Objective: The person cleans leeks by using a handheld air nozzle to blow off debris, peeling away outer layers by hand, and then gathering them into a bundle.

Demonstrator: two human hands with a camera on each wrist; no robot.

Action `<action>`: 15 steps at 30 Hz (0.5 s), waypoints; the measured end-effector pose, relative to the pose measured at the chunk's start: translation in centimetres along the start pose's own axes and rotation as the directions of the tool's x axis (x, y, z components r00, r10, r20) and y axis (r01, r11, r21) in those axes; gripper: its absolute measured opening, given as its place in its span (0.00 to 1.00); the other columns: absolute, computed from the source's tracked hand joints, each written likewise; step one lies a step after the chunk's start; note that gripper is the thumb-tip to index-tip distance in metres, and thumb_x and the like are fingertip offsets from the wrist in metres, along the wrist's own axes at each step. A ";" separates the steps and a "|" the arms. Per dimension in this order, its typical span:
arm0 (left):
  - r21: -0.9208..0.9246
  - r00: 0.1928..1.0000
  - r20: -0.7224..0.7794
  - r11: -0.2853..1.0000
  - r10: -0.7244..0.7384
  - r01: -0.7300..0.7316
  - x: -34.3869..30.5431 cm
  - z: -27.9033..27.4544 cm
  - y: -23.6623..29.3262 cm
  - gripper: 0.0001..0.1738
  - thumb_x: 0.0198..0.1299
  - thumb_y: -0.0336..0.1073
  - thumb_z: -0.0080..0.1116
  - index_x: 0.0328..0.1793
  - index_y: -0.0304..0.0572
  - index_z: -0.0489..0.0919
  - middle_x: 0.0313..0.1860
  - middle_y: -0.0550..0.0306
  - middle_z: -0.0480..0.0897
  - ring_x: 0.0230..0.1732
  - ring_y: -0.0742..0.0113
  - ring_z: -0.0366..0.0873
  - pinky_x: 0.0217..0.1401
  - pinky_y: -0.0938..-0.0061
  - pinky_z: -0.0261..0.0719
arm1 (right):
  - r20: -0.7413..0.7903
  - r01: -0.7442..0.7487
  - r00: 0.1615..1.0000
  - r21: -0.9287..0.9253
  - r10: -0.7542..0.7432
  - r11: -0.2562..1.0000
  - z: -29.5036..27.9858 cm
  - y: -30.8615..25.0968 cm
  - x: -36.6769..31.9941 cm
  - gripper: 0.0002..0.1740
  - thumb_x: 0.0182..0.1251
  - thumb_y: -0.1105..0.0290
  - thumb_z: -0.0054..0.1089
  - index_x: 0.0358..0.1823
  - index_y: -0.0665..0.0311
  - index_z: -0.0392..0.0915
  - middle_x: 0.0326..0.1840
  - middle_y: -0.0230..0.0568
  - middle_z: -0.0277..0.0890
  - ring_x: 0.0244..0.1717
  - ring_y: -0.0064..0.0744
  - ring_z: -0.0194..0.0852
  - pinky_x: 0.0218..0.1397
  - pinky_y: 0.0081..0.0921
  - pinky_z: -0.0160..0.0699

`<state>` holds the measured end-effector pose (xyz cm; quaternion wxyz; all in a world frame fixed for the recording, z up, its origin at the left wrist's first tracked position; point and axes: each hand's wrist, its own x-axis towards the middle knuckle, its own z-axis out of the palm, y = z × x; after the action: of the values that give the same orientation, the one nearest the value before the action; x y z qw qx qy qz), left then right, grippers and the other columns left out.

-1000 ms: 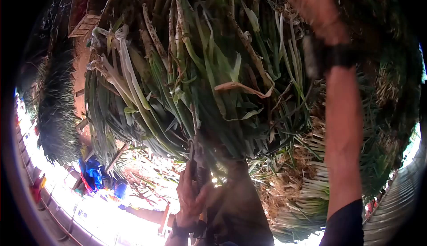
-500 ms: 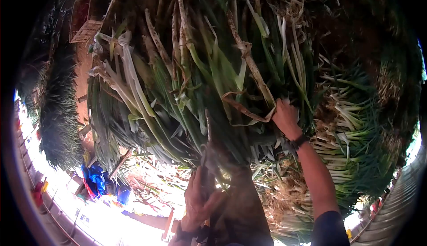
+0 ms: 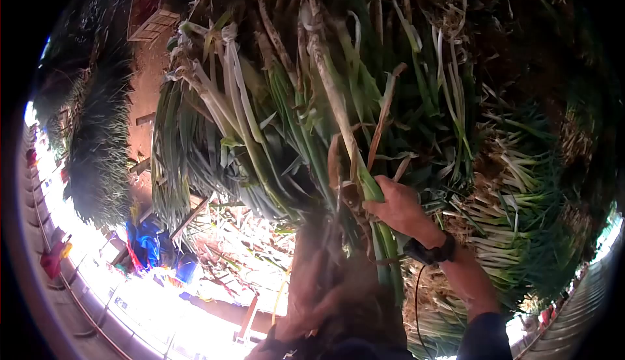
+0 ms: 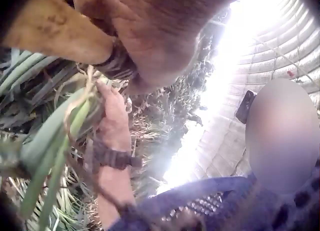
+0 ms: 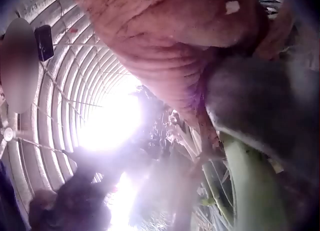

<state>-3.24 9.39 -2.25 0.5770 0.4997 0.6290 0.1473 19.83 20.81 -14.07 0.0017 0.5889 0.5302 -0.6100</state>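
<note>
Gripping one leek stalk against the heap

Your right hand (image 3: 397, 207) has its fingers curled tight round a long leek stalk (image 3: 373, 191), about where the pale shaft turns green. The stalk runs up across the big heap of leeks (image 3: 260, 132) in front of you and hangs down past your black wrist strap (image 3: 430, 254). The left wrist view shows a dry strand looped round the stalk by your knuckles. Your left hand (image 3: 311, 298) sits lower, near the stalk's green end, and is blurred, so you cannot tell whether its fingers are apart or clamped on anything.
</note>
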 end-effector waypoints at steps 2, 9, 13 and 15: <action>-0.066 0.999 0.031 0.998 -0.013 0.015 -1.4 0.9 -0.9 0.43 0.60 0.35 0.66 0.80 0.30 0.62 0.64 0.34 0.78 0.64 0.42 0.79 0.65 0.57 0.78 | -0.076 0.080 0.993 -0.089 -0.087 0.993 1.7 0.7 -0.1 0.25 0.62 0.68 0.71 0.59 0.66 0.74 0.47 0.54 0.82 0.42 0.52 0.86 0.48 0.42 0.84; -0.041 0.984 0.138 0.992 -0.116 0.123 -2.3 3.1 -1.1 0.44 0.62 0.41 0.69 0.82 0.38 0.62 0.65 0.34 0.78 0.65 0.36 0.77 0.64 0.53 0.77 | -0.244 0.064 0.959 -0.311 -0.145 0.948 3.6 0.1 -1.7 0.36 0.59 0.69 0.72 0.68 0.73 0.70 0.60 0.61 0.73 0.49 0.62 0.82 0.50 0.47 0.85; 0.014 0.990 0.048 0.991 -0.135 0.134 1.1 4.9 -3.0 0.43 0.62 0.40 0.69 0.81 0.37 0.63 0.58 0.36 0.80 0.60 0.39 0.80 0.60 0.53 0.79 | -0.262 0.092 0.948 -0.310 -0.179 0.946 3.5 0.6 -2.4 0.37 0.57 0.69 0.73 0.69 0.72 0.70 0.59 0.58 0.75 0.47 0.62 0.83 0.49 0.46 0.85; 0.011 0.992 -0.001 0.992 -0.124 0.124 4.0 4.6 -2.7 0.42 0.62 0.40 0.68 0.80 0.37 0.64 0.55 0.36 0.81 0.58 0.40 0.81 0.58 0.54 0.80 | -0.254 0.141 0.948 -0.207 -0.192 0.968 3.0 1.0 -2.6 0.38 0.57 0.69 0.74 0.70 0.67 0.71 0.55 0.54 0.77 0.46 0.60 0.83 0.48 0.46 0.85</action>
<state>0.14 9.53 -7.97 0.5822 0.4629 0.6597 0.1076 19.15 16.81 -13.56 -0.0677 0.6172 0.6281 -0.4690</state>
